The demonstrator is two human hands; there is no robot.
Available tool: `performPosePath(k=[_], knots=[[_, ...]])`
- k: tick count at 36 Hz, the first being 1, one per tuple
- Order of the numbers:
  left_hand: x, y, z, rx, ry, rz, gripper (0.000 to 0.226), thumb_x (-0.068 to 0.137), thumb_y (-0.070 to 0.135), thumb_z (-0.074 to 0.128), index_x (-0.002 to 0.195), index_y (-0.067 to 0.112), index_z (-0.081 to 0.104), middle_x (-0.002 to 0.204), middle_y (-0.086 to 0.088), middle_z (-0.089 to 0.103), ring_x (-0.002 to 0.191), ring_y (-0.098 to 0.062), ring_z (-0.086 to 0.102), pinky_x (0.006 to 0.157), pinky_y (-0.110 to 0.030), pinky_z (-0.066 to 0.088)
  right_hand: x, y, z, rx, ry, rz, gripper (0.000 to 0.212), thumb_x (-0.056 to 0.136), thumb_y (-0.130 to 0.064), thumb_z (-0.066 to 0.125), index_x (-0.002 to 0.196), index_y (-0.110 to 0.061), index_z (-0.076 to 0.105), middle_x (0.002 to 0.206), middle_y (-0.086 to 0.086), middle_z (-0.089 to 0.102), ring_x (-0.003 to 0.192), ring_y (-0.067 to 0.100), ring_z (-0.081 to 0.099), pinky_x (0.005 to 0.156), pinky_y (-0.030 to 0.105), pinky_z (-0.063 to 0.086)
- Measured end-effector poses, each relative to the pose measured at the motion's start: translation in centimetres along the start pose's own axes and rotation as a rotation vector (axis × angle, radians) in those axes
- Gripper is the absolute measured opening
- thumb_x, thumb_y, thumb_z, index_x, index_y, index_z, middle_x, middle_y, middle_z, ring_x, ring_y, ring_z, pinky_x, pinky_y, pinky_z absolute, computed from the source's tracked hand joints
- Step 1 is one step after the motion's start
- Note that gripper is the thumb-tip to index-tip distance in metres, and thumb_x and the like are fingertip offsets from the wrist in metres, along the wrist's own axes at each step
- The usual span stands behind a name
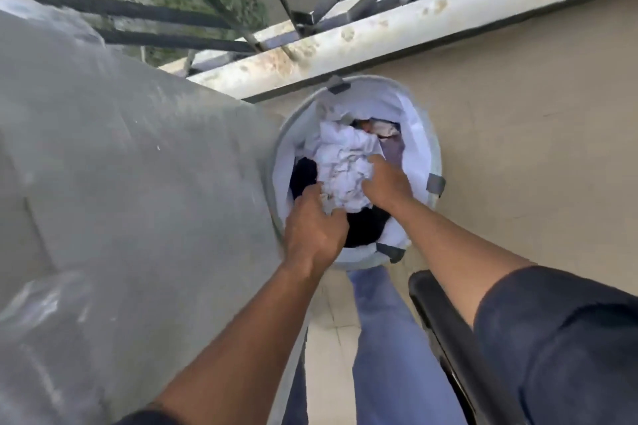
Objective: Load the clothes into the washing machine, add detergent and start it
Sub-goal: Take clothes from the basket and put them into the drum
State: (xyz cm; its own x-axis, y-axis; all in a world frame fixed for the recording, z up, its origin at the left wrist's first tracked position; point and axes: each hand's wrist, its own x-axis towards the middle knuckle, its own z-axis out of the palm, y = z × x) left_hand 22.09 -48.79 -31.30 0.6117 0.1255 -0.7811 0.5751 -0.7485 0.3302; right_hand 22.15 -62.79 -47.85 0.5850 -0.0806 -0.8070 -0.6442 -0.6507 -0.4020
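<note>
A round laundry basket (pixel 419 121) with a white lining stands on the floor by the beige wall. It holds a crumpled white garment (pixel 341 162) on top and dark clothes (pixel 364 228) beneath. My left hand (pixel 314 231) reaches in at the near side, and its fingers curl into the white cloth's lower edge. My right hand (pixel 386 183) grips the white garment from the right. The washing machine (pixel 121 166), under a grey plastic cover, fills the left of the view, with its lid hidden.
A beige wall (pixel 518 131) runs on the right, with a stained white ledge (pixel 345 41) and black metal bars (pixel 207 21) above it. A black curved object (pixel 445 331) sits beside my right arm. My jeans-clad leg (pixel 390 348) stands on the tiled floor below the basket.
</note>
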Motion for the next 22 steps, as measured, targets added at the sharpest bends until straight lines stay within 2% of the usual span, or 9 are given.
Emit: performPosePath(k=[3, 7, 8, 10, 11, 13, 16, 19, 22], knots=[[0.9, -1.1, 0.7, -0.009, 0.021, -0.005, 0.041, 0.103, 0.018, 0.055, 0.144, 0.017, 0.053, 0.115, 0.018, 0.044, 0.114, -0.008, 0.052, 0.087, -0.018, 0.033, 2.7, 0.3, 1.2, -0.072, 0.013, 0.024, 0.047, 0.096, -0.022, 0.058, 0.141, -0.014, 0.046, 0.137, 0.020, 0.054, 0.119, 0.043, 0.057, 0.092, 0.047, 0.054], [1.3, -1.8, 1.1, -0.027, 0.035, -0.045, 0.039, 0.103, 0.018, 0.055, 0.142, 0.016, 0.053, 0.109, 0.019, 0.043, 0.105, -0.001, 0.043, 0.085, -0.017, 0.032, 3.3, 0.5, 1.8, -0.119, 0.067, 0.045, 0.039, 0.099, -0.024, 0.059, 0.137, -0.017, 0.054, 0.137, 0.018, 0.053, 0.119, 0.041, 0.058, 0.088, 0.045, 0.052], [1.3, -1.8, 1.1, -0.044, 0.036, -0.063, 0.040, 0.103, 0.019, 0.055, 0.142, 0.016, 0.053, 0.110, 0.018, 0.044, 0.105, -0.001, 0.044, 0.085, -0.018, 0.033, 2.8, 0.4, 1.8, -0.113, 0.094, 0.030, 0.032, 0.099, -0.026, 0.060, 0.130, -0.017, 0.058, 0.132, 0.018, 0.056, 0.115, 0.041, 0.059, 0.083, 0.044, 0.052], [0.9, -1.5, 1.0, -0.081, 0.044, -0.094, 0.041, 0.103, 0.020, 0.055, 0.144, 0.017, 0.052, 0.110, 0.019, 0.045, 0.103, -0.003, 0.045, 0.087, -0.020, 0.034, 1.1, 0.0, 1.6, -0.107, 0.143, 0.020, 0.005, 0.097, -0.025, 0.062, 0.096, -0.020, 0.061, 0.115, 0.015, 0.060, 0.102, 0.039, 0.062, 0.069, 0.038, 0.046], [0.5, -1.2, 0.8, -0.110, 0.048, -0.110, 0.041, 0.103, 0.021, 0.055, 0.144, 0.017, 0.051, 0.109, 0.020, 0.045, 0.103, -0.004, 0.045, 0.088, -0.021, 0.034, 0.0, -0.2, 1.5, -0.105, 0.182, 0.007, 0.021, 0.095, -0.022, 0.063, 0.078, -0.023, 0.051, 0.103, 0.011, 0.059, 0.094, 0.037, 0.061, 0.062, 0.034, 0.040], [-0.7, -0.2, 0.3, -0.188, 0.049, -0.131, 0.045, 0.102, 0.022, 0.056, 0.146, 0.018, 0.049, 0.109, 0.022, 0.046, 0.104, -0.005, 0.046, 0.090, -0.023, 0.035, -2.6, -0.9, 1.1, -0.083, 0.244, -0.017, 0.039, 0.089, -0.012, 0.065, 0.064, -0.019, 0.036, 0.084, 0.003, 0.051, 0.078, 0.031, 0.057, 0.052, 0.032, 0.027], [-3.3, 1.9, -1.4, -0.251, 0.060, -0.077, 0.039, 0.101, 0.019, 0.056, 0.140, 0.019, 0.052, 0.118, 0.018, 0.048, 0.107, -0.006, 0.048, 0.091, -0.024, 0.037, -7.9, -3.1, -0.6, 0.005, 0.265, -0.073, 0.035, 0.086, -0.011, 0.066, 0.063, -0.015, 0.039, 0.072, -0.002, 0.046, 0.069, 0.027, 0.052, 0.052, 0.042, 0.034], [-6.1, 3.1, -3.7, -0.216, 0.158, 0.099, 0.023, 0.092, 0.008, 0.057, 0.107, 0.026, 0.057, 0.100, 0.016, 0.064, 0.090, 0.002, 0.062, 0.074, -0.014, 0.044, -13.3, -5.3, -2.6, 0.158, 0.254, -0.193, 0.033, 0.089, -0.019, 0.067, 0.067, -0.015, 0.043, 0.072, -0.002, 0.047, 0.073, 0.024, 0.048, 0.060, 0.044, 0.028], [-9.1, 4.1, -6.4, -0.212, 0.175, 0.237, 0.035, 0.089, 0.007, 0.056, 0.113, 0.033, 0.053, 0.098, 0.023, 0.059, 0.086, 0.016, 0.058, 0.071, -0.001, 0.041, -18.5, -7.1, -4.6, 0.232, 0.275, -0.280, 0.025, 0.089, -0.018, 0.068, 0.075, -0.010, 0.049, 0.072, 0.002, 0.052, 0.073, 0.026, 0.051, 0.063, 0.045, 0.039]])
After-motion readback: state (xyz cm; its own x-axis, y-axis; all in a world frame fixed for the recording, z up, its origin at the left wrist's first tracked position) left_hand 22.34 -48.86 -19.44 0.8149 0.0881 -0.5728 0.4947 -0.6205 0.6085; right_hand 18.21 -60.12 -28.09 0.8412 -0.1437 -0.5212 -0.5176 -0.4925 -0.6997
